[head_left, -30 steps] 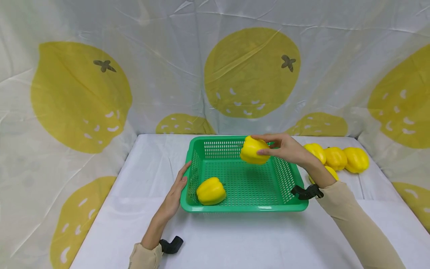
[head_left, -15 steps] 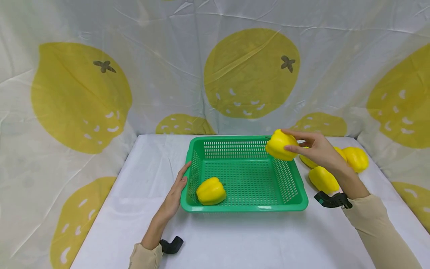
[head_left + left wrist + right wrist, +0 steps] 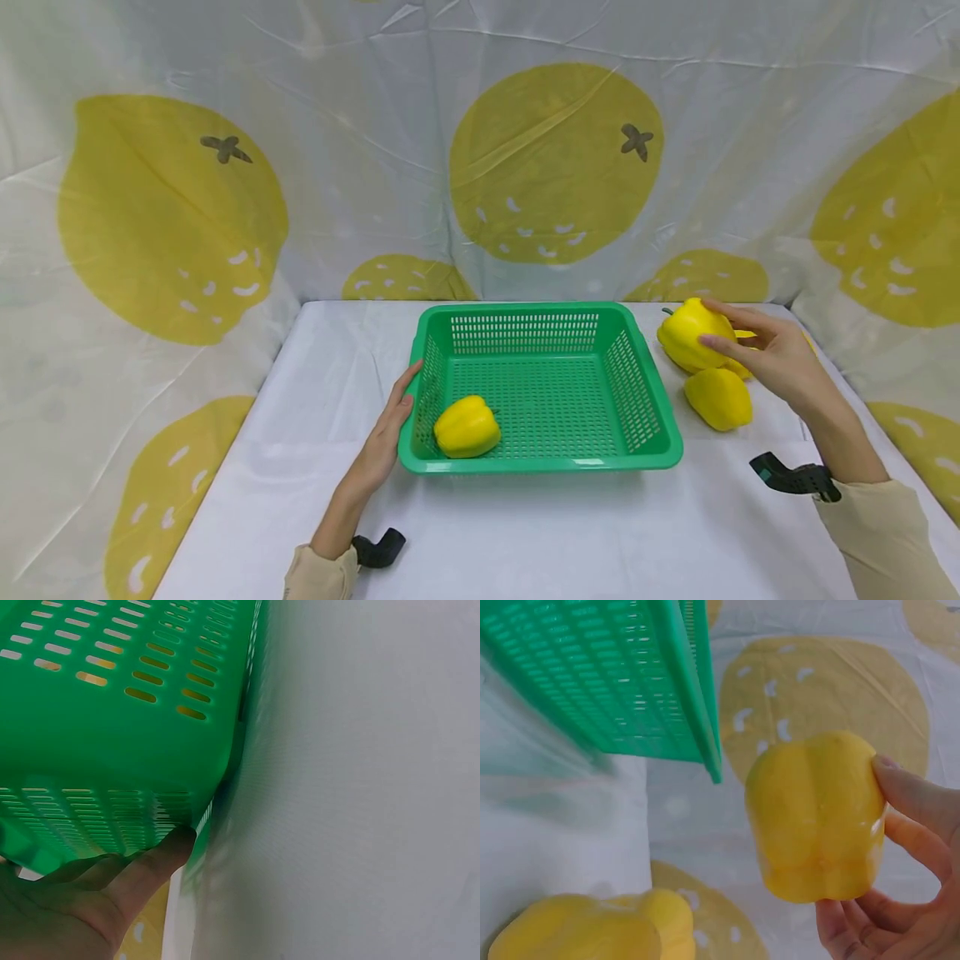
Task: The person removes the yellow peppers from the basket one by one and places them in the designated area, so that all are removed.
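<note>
Green plastic forms the basket point(image 3: 540, 464), a rectangular unit with slotted walls, placed at the centre of the white table point(image 3: 525, 533) with its long sides near and far. One yellow pepper point(image 3: 467, 427) lies on its side inside the basket, at the near left corner.

Right hand point(image 3: 772, 354): clamped on the held pepper point(image 3: 688, 335), thumb on one side and fingers on the other. The held pepper is raised above the table, to the right of the basket and apart from it, at the far right of the work area. Its stem points left.

Left hand point(image 3: 384, 437): holds nothing; fingers extended, resting against the outside of the basket's left wall. The left wrist view shows a fingertip touching the slotted wall.

Loose pepper point(image 3: 718, 400): lies on the table to the right of the basket, on the near side of the held pepper. Further yellow peppers point(image 3: 738, 368) lie beyond it, partly covered by the right hand and the held pepper; their count cannot be told.

Each wrist carries a black mount point(image 3: 795, 477) next to a beige sleeve point(image 3: 877, 533). White sheeting point(image 3: 360, 125) printed with large lemons encloses the table on the left, far and right sides.
</note>
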### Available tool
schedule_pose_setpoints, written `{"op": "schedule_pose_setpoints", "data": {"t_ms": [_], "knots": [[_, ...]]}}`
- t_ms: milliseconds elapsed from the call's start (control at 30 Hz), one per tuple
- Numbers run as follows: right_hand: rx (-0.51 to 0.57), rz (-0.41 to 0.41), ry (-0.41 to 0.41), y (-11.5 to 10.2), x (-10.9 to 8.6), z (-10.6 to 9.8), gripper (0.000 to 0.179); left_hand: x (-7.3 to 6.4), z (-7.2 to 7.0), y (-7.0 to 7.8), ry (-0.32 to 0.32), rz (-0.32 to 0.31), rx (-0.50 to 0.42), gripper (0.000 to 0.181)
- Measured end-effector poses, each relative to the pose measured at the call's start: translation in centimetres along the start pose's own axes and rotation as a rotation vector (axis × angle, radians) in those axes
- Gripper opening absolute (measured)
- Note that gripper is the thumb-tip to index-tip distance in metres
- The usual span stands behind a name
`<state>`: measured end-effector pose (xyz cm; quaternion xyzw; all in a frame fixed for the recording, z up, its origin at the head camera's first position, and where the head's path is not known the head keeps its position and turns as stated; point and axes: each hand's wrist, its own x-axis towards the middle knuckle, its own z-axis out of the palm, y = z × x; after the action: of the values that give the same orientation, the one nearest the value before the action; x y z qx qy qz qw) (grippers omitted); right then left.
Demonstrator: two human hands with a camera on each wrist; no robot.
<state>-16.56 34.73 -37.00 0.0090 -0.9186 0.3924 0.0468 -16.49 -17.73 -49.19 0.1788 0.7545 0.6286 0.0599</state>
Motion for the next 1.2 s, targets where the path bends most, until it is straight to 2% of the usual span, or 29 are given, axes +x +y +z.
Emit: {"op": "schedule_pose_setpoints", "data": {"t_ms": [167,400,700,1100,1200], "knots": [[-0.014,0.051,0.017,1.7,-1.3,-0.9,0.063,0.1,-0.1,-0.1,-0.004,0.008,0.001,0.05],[0.048,0.033,0.077,3.9,-2.5,-1.6,0.06,-0.1,-0.4,-0.3,-0.001,0.008,0.002,0.05],[0.018,0.091,0.165,6.3,-3.8,-2.6,0.06,0.1,-0.4,-0.2,0.001,0.011,0.02,0.05],[-0.045,0.269,0.169,9.0,-5.3,-2.8,0.065,0.1,-0.3,-0.1,0.011,0.0,0.017,0.05],[-0.059,0.289,0.174,9.8,-5.7,-2.6,0.066,0.1,-0.3,-0.2,0.008,0.0,0.014,0.05]]}}
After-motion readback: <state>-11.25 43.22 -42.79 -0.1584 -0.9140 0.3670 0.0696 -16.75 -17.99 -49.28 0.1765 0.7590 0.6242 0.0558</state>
